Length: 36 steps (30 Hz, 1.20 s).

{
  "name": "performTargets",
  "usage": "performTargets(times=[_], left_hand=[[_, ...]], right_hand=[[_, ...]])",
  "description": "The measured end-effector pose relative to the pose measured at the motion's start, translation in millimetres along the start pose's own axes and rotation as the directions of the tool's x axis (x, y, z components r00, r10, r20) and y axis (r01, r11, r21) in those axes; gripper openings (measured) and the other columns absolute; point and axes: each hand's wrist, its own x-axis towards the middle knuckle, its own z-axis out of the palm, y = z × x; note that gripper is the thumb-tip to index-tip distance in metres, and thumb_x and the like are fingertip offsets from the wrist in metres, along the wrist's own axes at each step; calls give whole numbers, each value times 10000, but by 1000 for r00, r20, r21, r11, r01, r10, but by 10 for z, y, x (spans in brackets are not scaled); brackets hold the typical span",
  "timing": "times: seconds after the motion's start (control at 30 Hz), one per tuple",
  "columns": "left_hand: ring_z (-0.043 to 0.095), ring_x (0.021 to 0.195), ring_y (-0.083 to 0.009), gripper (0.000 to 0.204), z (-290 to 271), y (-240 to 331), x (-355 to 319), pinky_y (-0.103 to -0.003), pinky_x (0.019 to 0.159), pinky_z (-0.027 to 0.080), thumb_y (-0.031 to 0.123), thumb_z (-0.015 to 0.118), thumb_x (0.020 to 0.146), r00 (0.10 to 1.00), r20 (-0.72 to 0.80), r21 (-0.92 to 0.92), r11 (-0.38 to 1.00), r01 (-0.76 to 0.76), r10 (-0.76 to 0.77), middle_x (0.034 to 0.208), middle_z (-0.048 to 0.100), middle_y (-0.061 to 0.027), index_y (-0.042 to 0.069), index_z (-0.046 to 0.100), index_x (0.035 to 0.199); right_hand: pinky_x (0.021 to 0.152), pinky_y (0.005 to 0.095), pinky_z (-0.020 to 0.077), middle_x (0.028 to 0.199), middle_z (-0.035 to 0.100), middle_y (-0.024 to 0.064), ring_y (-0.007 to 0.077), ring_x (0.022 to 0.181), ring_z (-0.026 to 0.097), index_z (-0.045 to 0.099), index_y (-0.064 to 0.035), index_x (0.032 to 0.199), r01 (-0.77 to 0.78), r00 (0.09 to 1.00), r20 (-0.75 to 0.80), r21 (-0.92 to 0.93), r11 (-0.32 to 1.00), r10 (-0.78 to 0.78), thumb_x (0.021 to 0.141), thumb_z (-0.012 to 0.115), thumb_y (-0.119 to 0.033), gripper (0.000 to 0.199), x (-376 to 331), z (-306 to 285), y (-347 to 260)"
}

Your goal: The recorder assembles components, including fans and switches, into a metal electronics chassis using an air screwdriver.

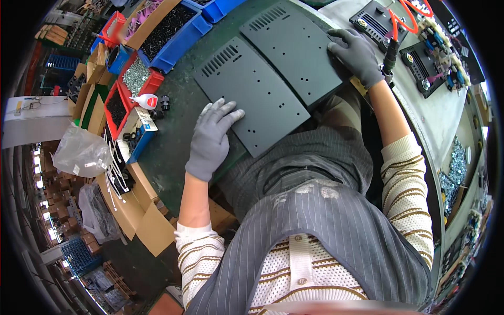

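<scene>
Two flat dark-grey metal panels lie side by side on the green worktop (181, 136), each with a row of slots at its far end and several small holes. On the left panel (247, 94) rest the fingertips of my left hand (212, 134), in a grey glove, stretched out over its left edge. My right hand (357, 55), gloved alike, touches the right edge of the right panel (294, 50), fingers apart; its far fingers are partly hidden. Neither panel is lifted by what I can see.
Blue bins (170, 39) of black parts and a red bin (137, 76) of silver screws stand at the left, beside a white bottle (144, 101). Black slotted units (378, 23) and an orange coiled hose (404, 21) are at the right. A cardboard box (142, 205) sits at the near left.
</scene>
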Motion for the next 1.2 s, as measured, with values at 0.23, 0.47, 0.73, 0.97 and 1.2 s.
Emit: performTargets(times=[0.23,0.47,0.73,0.97,1.2], left_hand=[[252,1323,-431,721,324,408,-269,-538,1084,220,443,666,736,998,37,211,976,46,-55,1400,338,-202,50,428,1292],[265,1313,-424,675,396,410,-99,-562,1083,197,428,654,740,994,2,140,984,107,-108,1366,358,-211,40,448,1253],[274,1310,-386,643,252,359,62,-624,1057,142,488,669,698,976,171,41,990,133,-138,1386,361,-120,205,515,1255],[377,1251,-339,421,447,240,51,-677,966,256,322,515,844,994,77,54,996,72,-76,1340,446,-75,277,516,1262],[378,1266,-290,399,510,197,15,-666,963,279,317,497,852,990,27,9,991,136,-136,1337,465,-23,311,511,1251]], right_hand=[[878,426,432,1074,585,172,353,1014,546,566,-133,1211,83,993,-58,-287,954,-104,811,566,-420,493,5,382,-312],[894,442,412,1112,555,190,357,1043,521,521,-151,1260,93,996,55,-420,903,-77,834,507,-424,507,456,566,-506],[992,441,361,1282,477,199,388,1190,438,492,-156,1290,414,909,28,-161,896,-416,779,599,-560,660,1809,845,-1324],[800,386,509,1006,660,211,328,931,645,692,-41,987,140,922,385,-432,891,41,598,652,-615,694,2827,1156,-1784],[1036,413,358,1393,383,246,375,1272,404,328,-8,1396,185,875,464,-581,792,136,571,570,-794,1165,3188,1614,-1632]])
